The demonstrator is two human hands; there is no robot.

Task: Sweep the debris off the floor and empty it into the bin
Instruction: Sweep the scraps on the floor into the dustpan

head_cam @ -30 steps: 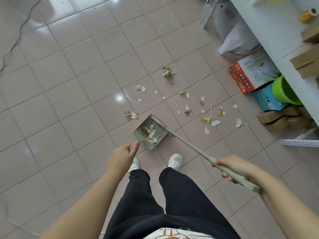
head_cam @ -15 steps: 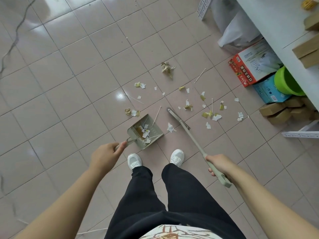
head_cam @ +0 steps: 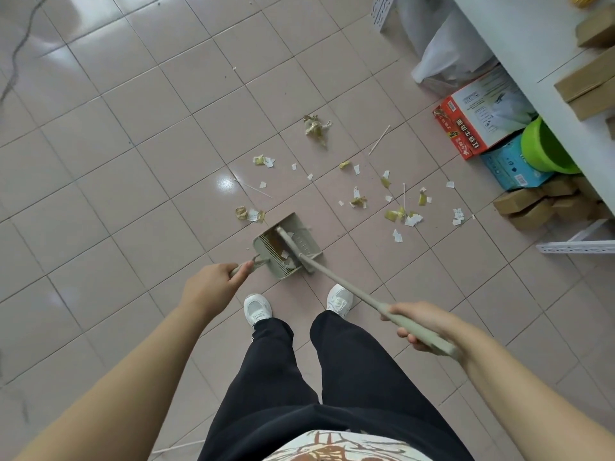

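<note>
A grey-green dustpan (head_cam: 307, 242) sits on the tiled floor just ahead of my white shoes, with paper scraps inside. My left hand (head_cam: 209, 287) grips its short handle. My right hand (head_cam: 417, 322) grips the long handle of the matching broom (head_cam: 342, 282), whose head lies across the inside of the dustpan. Scattered debris (head_cam: 357, 201) of white and yellow paper scraps and thin sticks lies on the tiles beyond and to the right of the pan. A crumpled yellow wad (head_cam: 314, 126) lies farther out.
At the right, under a white table (head_cam: 519, 61), stand a red-and-white box (head_cam: 476, 118), a blue box (head_cam: 509, 164), a green tub (head_cam: 545, 151), brown cartons (head_cam: 535, 204) and a white plastic bag (head_cam: 442, 54). A dark cable (head_cam: 20, 44) runs along the far left floor.
The broom head swung from the floor right of the dustpan back into the pan, carrying a white scrap with it. The dustpan and my left hand shifted slightly.
</note>
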